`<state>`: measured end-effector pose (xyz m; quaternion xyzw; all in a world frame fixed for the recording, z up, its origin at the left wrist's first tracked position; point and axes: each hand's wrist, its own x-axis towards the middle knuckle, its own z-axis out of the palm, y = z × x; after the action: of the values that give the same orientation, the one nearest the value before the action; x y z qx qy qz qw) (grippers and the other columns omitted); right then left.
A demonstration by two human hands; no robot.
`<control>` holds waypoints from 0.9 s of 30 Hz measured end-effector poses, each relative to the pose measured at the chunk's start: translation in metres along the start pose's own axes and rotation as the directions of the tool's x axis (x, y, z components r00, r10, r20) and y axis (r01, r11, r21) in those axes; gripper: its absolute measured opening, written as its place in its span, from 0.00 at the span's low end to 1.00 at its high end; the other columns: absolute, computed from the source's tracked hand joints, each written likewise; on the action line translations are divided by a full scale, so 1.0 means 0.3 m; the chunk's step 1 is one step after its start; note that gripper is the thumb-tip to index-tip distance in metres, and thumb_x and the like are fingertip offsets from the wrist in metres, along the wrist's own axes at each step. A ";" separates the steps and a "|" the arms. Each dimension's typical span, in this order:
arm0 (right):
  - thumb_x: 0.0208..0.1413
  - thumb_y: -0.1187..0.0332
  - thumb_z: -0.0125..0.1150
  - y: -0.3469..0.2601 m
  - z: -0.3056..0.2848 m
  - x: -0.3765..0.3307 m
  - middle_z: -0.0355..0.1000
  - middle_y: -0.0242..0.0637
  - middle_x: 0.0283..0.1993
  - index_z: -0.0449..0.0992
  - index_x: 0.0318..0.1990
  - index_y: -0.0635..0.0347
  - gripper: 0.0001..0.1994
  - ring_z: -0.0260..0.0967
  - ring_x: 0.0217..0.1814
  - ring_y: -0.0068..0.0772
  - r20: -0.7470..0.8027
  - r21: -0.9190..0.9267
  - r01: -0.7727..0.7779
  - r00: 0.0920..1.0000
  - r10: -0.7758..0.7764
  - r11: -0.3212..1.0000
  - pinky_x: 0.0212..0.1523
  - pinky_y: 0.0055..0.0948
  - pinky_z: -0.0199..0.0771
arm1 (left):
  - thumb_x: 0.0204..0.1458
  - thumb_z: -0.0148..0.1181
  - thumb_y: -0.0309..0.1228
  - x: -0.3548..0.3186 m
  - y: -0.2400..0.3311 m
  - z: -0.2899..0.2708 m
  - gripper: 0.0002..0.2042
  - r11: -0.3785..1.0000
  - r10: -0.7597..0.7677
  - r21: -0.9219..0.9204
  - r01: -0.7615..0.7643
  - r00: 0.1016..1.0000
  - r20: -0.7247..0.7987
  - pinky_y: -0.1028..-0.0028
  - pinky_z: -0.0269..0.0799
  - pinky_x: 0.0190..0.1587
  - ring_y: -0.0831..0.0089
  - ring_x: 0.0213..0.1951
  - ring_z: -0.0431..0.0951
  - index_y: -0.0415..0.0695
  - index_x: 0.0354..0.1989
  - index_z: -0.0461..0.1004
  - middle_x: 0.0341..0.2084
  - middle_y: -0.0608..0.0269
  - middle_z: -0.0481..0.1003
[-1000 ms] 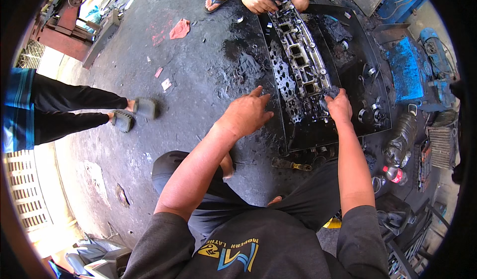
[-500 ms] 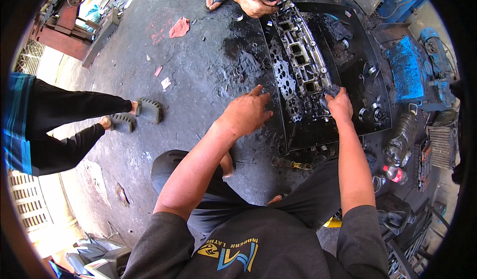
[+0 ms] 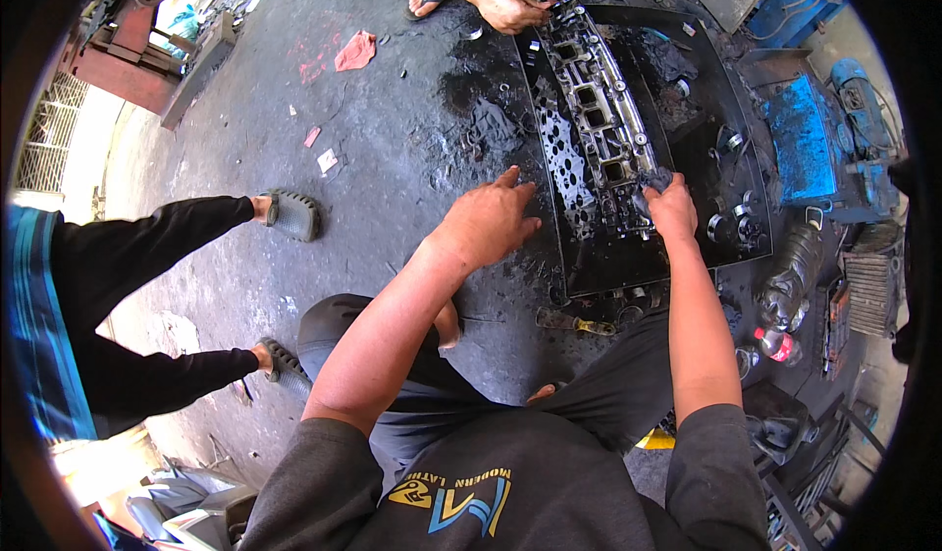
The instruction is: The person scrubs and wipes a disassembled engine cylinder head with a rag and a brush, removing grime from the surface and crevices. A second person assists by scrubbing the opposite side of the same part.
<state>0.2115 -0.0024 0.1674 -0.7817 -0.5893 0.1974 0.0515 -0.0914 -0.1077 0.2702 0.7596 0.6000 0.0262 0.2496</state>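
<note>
Head view: the cylinder head [image 3: 599, 129] lies in a black tray [image 3: 726, 158] on the oily floor [image 3: 373, 139]. The left hand [image 3: 486, 222] rests beside its near edge, fingers released and spread; the right hand [image 3: 672, 208] has fingers clenched around a dark rag [image 3: 651, 180] against it

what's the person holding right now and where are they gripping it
The right hand clutches a dark rag bunched in its fingers, pressed on the cylinder head. The left hand holds nothing, hovering open beside it.

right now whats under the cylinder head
The cylinder head lies on a black metal tray on the oily floor. The right hand presses a dark rag on it; its underside is hidden.
</note>
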 end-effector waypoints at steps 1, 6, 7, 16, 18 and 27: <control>0.52 0.56 0.66 -0.002 -0.002 0.000 0.70 0.53 0.58 0.64 0.59 0.61 0.30 0.69 0.59 0.55 0.012 0.001 -0.008 1.000 0.008 1.000 0.58 0.47 0.69 | 0.57 0.58 0.43 0.000 -0.001 0.001 0.27 1.000 0.003 0.003 -0.003 1.000 0.000 0.58 0.70 0.58 0.45 0.55 0.73 0.42 0.62 0.66 0.64 0.39 0.61; 0.52 0.56 0.66 -0.006 -0.007 -0.003 0.69 0.53 0.59 0.64 0.59 0.61 0.31 0.69 0.60 0.55 0.013 0.003 -0.003 1.000 0.003 1.000 0.58 0.48 0.69 | 0.57 0.57 0.43 0.002 -0.003 0.004 0.27 1.000 -0.004 0.018 0.003 1.000 0.005 0.58 0.70 0.58 0.45 0.55 0.73 0.42 0.62 0.66 0.64 0.39 0.60; 0.52 0.56 0.66 -0.007 -0.007 -0.003 0.69 0.53 0.59 0.64 0.59 0.61 0.31 0.69 0.60 0.55 0.014 0.003 -0.006 1.000 0.006 1.000 0.58 0.48 0.69 | 0.57 0.57 0.43 0.002 -0.003 0.004 0.27 1.000 -0.005 0.017 0.004 1.000 0.003 0.58 0.70 0.58 0.45 0.55 0.73 0.42 0.62 0.66 0.64 0.39 0.60; 0.50 0.56 0.67 0.011 0.020 0.006 0.73 0.54 0.53 0.66 0.55 0.61 0.28 0.71 0.55 0.57 -0.069 0.006 0.017 0.997 -0.017 1.000 0.55 0.48 0.70 | 0.58 0.57 0.43 0.002 -0.003 0.007 0.27 1.000 -0.001 0.016 0.001 1.000 0.002 0.58 0.70 0.58 0.46 0.56 0.73 0.42 0.62 0.66 0.65 0.40 0.60; 0.50 0.56 0.67 0.017 0.025 0.010 0.73 0.54 0.53 0.66 0.55 0.61 0.28 0.71 0.56 0.56 -0.082 0.010 0.025 0.996 -0.024 1.000 0.55 0.48 0.70 | 0.58 0.57 0.43 0.005 -0.001 0.008 0.27 1.000 0.002 0.020 -0.002 1.000 0.001 0.58 0.70 0.58 0.46 0.56 0.73 0.42 0.62 0.66 0.65 0.40 0.60; 0.51 0.56 0.66 0.016 0.017 0.010 0.73 0.54 0.53 0.66 0.55 0.61 0.28 0.71 0.56 0.57 -0.053 0.009 0.026 0.998 -0.025 1.000 0.54 0.48 0.70 | 0.57 0.58 0.43 0.012 0.008 0.002 0.27 1.000 -0.006 0.008 0.006 1.000 0.017 0.59 0.69 0.58 0.46 0.56 0.73 0.42 0.62 0.66 0.65 0.40 0.60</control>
<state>0.2146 -0.0018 0.1603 -0.7789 -0.5966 0.1790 0.0733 -0.0882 -0.1049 0.2698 0.7589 0.6003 0.0166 0.2518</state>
